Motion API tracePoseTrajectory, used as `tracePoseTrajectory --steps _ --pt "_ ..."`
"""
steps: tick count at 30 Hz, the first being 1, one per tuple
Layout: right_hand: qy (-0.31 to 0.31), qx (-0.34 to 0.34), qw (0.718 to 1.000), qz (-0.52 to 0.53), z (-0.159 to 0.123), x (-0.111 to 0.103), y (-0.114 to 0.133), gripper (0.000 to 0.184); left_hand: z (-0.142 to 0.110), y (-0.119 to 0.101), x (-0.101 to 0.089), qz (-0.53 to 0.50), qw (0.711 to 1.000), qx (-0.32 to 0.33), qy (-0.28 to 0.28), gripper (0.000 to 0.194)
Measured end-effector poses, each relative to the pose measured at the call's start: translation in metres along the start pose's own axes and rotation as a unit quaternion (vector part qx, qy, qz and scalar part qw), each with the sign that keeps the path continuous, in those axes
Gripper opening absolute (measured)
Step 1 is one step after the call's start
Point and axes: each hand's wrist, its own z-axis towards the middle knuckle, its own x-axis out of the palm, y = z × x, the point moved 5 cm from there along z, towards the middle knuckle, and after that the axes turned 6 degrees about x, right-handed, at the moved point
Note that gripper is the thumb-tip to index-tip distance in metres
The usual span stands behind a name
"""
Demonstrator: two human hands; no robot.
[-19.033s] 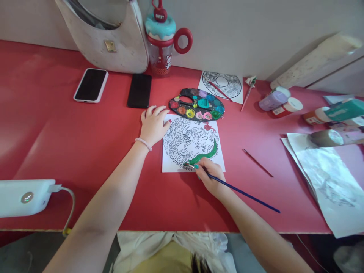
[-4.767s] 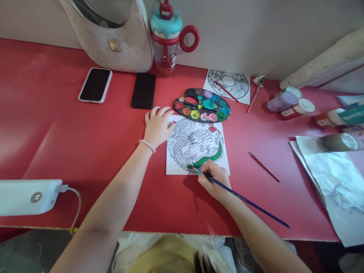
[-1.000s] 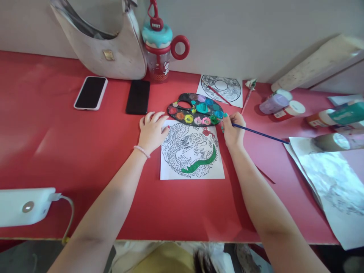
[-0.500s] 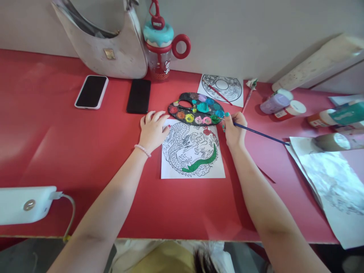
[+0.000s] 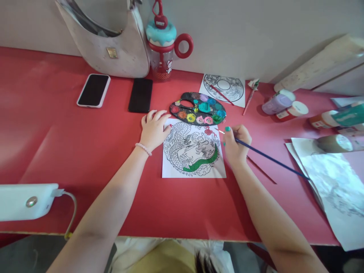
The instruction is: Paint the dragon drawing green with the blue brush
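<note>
A round dragon line drawing on white paper (image 5: 173, 172) lies in front of me, with a green painted band along the dragon's lower body and a red patch at the upper right. My left hand (image 5: 154, 131) rests with spread fingers at the paper's upper left edge. In my right hand (image 5: 238, 144) is a paintbrush (image 5: 270, 160) with a dark blue handle, its tip by the drawing's upper right corner. Just beyond the paper is a black oval palette (image 5: 184, 110) carrying dabs of many colours; its green dab is nearest the brush tip.
Behind stand a pale handbag (image 5: 125, 57) and a donut-lidded cup (image 5: 161, 57). Two phones (image 5: 93, 90) lie at the left, near a white power bank (image 5: 25, 203). Paint bottles (image 5: 278, 102), papers (image 5: 335, 189) and a thin red brush (image 5: 261, 170) lie at the right.
My right hand has drawn back from the palette's green paint towards me, bringing the brush tip down to the paper's upper right corner. My left hand stays at the paper's edge.
</note>
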Motion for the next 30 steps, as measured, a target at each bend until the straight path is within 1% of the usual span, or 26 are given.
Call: tracePoseTrajectory --steps 1,2,5,6,7,10,12,15,20,22,25,30 --pt "0.001 -0.005 1.000 -0.003 -0.013 -0.001 0.006 0.039 0.000 0.000 0.000 0.001 1.000 -0.002 0.000 0.034" --pt "0.025 0.003 1.000 0.006 -0.026 0.001 0.009 0.039 0.000 0.000 0.000 0.001 1.000 -0.004 0.001 0.034" --pt "0.149 0.022 0.987 0.050 -0.067 0.009 0.019 0.039 0.000 0.000 0.000 -0.003 1.000 -0.007 0.002 0.034" --pt "0.174 0.021 0.983 0.047 -0.080 0.010 0.021 0.037 0.000 0.000 0.000 -0.005 1.000 -0.007 0.002 0.035" --pt "0.191 0.030 0.980 0.037 -0.090 0.012 0.023 0.035 0.000 0.000 0.000 -0.007 1.000 -0.006 0.002 0.035" --pt "0.209 0.072 0.975 0.016 -0.110 0.015 0.024 0.025 0.000 0.000 0.000 -0.013 1.000 -0.007 0.003 0.034" --pt "0.215 0.074 0.974 0.000 -0.114 0.020 0.026 0.021 0.000 0.000 0.000 -0.016 1.000 -0.009 0.004 0.034" --pt "0.221 0.060 0.973 -0.030 -0.116 0.025 0.028 0.020 0.000 0.000 0.001 -0.023 1.000 -0.009 0.004 0.034" --pt "0.234 0.039 0.970 -0.054 -0.119 0.027 0.026 0.018 0.000 0.001 0.002 -0.019 1.000 -0.008 0.003 0.035" --pt "0.242 0.030 0.968 -0.065 -0.120 0.027 0.026 0.020 0.000 0.001 0.002 -0.015 1.000 -0.008 0.002 0.035" --pt "0.237 0.026 0.968 -0.076 -0.118 0.029 0.027 0.026 0.000 0.001 0.002 -0.016 1.000 -0.010 0.005 0.035" --pt "0.240 0.013 0.969 -0.062 -0.117 0.034 0.030 0.032 0.000 0.000 0.002 -0.018 1.000 -0.011 0.004 0.035"
